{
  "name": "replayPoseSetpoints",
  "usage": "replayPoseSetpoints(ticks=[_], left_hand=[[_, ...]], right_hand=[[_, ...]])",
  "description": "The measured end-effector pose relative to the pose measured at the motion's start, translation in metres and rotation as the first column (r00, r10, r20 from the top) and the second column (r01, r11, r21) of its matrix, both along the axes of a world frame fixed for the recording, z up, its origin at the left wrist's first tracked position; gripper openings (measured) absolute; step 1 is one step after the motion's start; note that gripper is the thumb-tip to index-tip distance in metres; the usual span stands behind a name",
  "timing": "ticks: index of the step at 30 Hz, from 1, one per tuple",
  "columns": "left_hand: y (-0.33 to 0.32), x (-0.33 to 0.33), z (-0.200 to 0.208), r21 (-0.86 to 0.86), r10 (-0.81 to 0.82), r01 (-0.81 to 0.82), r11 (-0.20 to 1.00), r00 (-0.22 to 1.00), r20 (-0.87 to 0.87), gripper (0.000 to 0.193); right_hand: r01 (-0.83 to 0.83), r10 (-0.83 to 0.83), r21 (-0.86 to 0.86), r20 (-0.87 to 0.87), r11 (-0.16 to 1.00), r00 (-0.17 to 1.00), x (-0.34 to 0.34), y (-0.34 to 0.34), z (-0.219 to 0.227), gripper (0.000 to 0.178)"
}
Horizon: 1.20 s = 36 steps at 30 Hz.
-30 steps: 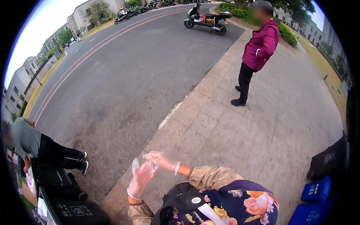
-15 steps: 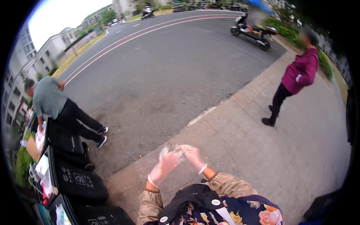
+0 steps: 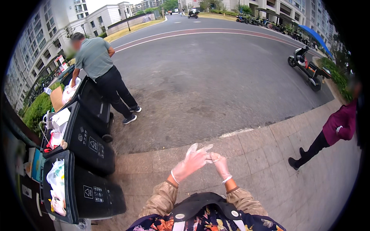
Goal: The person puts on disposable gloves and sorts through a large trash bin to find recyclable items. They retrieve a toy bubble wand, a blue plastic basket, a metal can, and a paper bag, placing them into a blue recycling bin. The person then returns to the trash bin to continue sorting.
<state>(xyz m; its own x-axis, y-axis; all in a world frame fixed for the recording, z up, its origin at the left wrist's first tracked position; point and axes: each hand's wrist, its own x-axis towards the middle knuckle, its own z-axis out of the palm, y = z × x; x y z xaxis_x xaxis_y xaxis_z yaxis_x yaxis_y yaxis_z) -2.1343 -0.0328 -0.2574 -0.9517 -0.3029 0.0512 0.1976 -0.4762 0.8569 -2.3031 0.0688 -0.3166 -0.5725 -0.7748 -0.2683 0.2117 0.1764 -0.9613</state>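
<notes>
Both my hands wear thin, see-through disposable gloves and meet in front of my body. My left hand (image 3: 189,164) has its fingers stretched out, with loose clear glove film (image 3: 204,148) at the tips. The fingers of my right hand (image 3: 221,166) are bent in a pinch against the fingers of the left, on the glove there. Exactly which glove finger it grips is too small to make out. Tan checked sleeves (image 3: 163,195) cover my forearms, above a dark flowered apron (image 3: 210,219).
Black wheeled bins (image 3: 101,192) stand in a row at my left, filled with bags, cardboard (image 3: 57,98) and boxes. A person in a grey-green shirt (image 3: 94,57) reaches into the far bin. Another in purple (image 3: 339,125) stands at right on the paving (image 3: 254,177). A scooter (image 3: 310,71) is parked beyond.
My view has turned left, so the bins show more fully and the person in purple sits nearer the right rim. My left fingers look straighter and more spread; the hands still touch.
</notes>
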Motion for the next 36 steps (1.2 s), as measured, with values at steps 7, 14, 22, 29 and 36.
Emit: replayPoseSetpoints(ticks=[7, 14, 22, 29, 36], left_hand=[[-0.027, -0.024, 0.007, -0.001, 0.183, -0.184, 0.983, 0.979, -0.093, 0.064], [-0.057, -0.074, -0.069, 0.082, 0.392, -0.389, 0.918, 0.920, -0.027, 0.055], [-0.071, -0.101, -0.173, -0.482, 0.578, -0.405, 0.777, 0.762, 0.293, 0.056], [-0.097, -0.087, -0.226, -0.556, 0.710, -0.510, 0.656, 0.667, 0.227, 0.046], [-0.066, -0.099, -0.201, -0.158, 0.608, -0.589, 0.793, 0.742, 0.282, 0.045]], right_hand=[[0.063, -0.110, -0.090, -0.850, 0.994, 0.515, 0.003, -0.001, 0.047, 0.055], [-0.237, 0.185, 0.042, -0.758, 0.971, 0.625, 0.054, -0.026, 0.082, 0.049], [-0.277, 0.255, 0.052, -0.577, 0.960, 0.776, 0.053, -0.016, 0.056, 0.022], [-0.256, 0.259, 0.065, -0.412, 0.965, 0.874, 0.069, -0.018, 0.061, 0.018], [-0.156, 0.172, 0.101, -0.166, 0.983, 0.971, 0.039, -0.010, 0.043, 0.012]])
